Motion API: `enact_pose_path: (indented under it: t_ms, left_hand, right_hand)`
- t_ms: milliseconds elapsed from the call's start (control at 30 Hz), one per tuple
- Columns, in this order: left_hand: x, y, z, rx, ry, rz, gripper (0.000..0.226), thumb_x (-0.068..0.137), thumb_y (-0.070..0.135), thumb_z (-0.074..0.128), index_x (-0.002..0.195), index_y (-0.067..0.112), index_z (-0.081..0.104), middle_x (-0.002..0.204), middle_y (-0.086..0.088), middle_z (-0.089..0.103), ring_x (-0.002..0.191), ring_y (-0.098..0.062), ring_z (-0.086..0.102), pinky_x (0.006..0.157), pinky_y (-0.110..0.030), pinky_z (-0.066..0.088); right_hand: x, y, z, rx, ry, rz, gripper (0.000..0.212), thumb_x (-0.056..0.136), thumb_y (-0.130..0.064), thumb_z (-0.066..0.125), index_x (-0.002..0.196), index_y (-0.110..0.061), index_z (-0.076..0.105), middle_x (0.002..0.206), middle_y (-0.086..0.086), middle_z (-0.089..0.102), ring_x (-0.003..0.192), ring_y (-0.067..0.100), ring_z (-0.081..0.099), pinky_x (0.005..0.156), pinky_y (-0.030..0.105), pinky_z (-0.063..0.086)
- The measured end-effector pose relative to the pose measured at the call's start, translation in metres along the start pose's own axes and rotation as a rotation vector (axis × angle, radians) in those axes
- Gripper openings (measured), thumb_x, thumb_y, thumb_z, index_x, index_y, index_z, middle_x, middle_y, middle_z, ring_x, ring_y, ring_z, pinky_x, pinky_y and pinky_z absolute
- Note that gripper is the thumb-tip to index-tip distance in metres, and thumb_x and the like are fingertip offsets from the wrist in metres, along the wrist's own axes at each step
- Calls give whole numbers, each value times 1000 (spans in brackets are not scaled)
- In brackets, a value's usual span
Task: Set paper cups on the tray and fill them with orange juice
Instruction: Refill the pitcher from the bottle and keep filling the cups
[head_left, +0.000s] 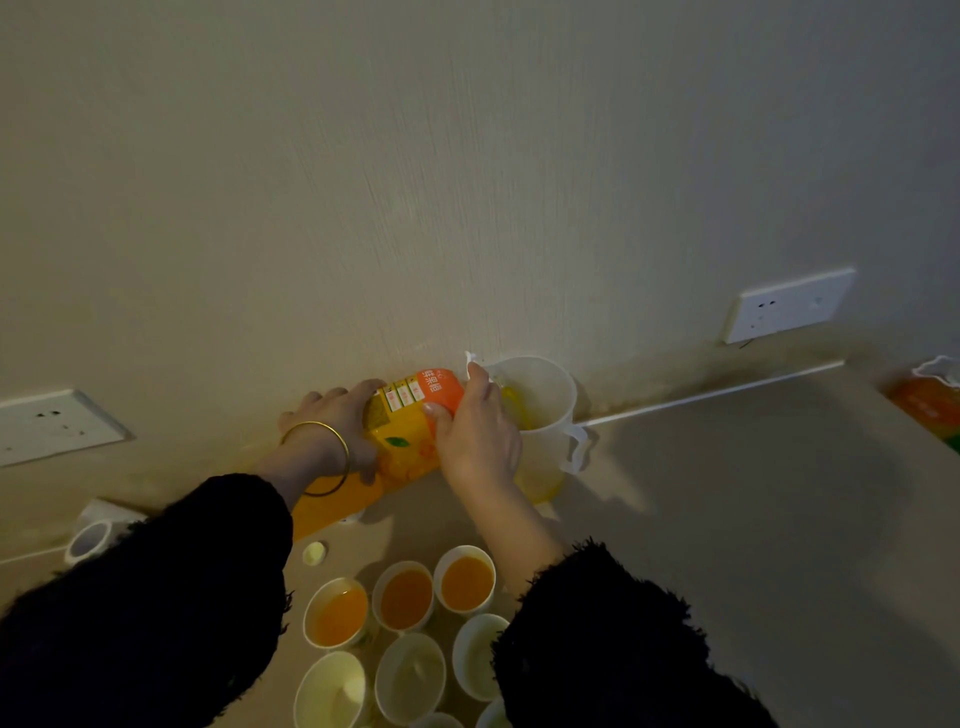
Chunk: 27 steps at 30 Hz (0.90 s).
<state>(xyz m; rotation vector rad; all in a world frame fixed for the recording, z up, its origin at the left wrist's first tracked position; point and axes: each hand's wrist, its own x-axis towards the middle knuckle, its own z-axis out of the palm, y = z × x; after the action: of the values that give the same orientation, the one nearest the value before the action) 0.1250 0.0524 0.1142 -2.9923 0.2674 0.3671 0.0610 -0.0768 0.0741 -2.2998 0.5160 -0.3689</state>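
An orange juice carton (405, 431) is tipped on its side toward a translucent plastic jug (545, 410) by the wall, and yellow juice runs into the jug. My left hand (332, 421) grips the carton's rear part; my right hand (478, 431) grips its spout end beside the jug's rim. Below my arms stand several white paper cups: three in the back row hold orange juice (405, 597), and the cups in front of them (410, 675) look empty. No tray can be made out under the cups.
A small pale cap (314, 552) lies on the counter near the cups. A roll of tape (91, 540) sits at the left. A second orange carton (930, 400) stands at the far right edge. Wall sockets (787, 304) are mounted above the counter.
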Motion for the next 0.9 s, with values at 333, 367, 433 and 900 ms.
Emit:
enact_pose_path:
  t_ms: [333, 367, 433, 900]
  left_hand:
    - [0, -1, 0, 19, -8, 5, 114, 51, 35, 86, 142, 42, 18, 132, -1, 46, 125, -31, 39, 97, -48, 41]
    - [1, -1, 0, 19, -7, 5, 114, 50, 35, 86, 142, 42, 18, 131, -1, 46, 124, -31, 39, 97, -48, 41]
    - [1, -2, 0, 20, -8, 3, 114, 50, 35, 85, 141, 42, 18, 131, -1, 46, 124, -31, 39, 96, -48, 42]
    - [1, -3, 0, 11, -5, 5, 113, 50, 34, 85, 141, 42, 18, 131, -1, 46, 124, -31, 39, 96, -47, 41]
  right_hand:
    - [0, 1, 2, -5, -2, -8, 72, 93, -46, 50, 149, -19, 14, 140, 7, 44, 126, 25, 46, 93, 37, 43]
    - [0, 1, 2, -3, -5, -6, 72, 93, -46, 50, 149, -19, 14, 141, 7, 44, 127, 25, 46, 93, 37, 43]
    - [0, 1, 2, 2, -9, -2, 72, 93, -46, 50, 149, -19, 14, 141, 6, 43, 128, 25, 45, 94, 37, 42]
    - [-1, 0, 1, 5, -4, -11, 71, 94, -44, 50, 150, -19, 13, 142, 5, 42, 129, 24, 44, 94, 37, 42]
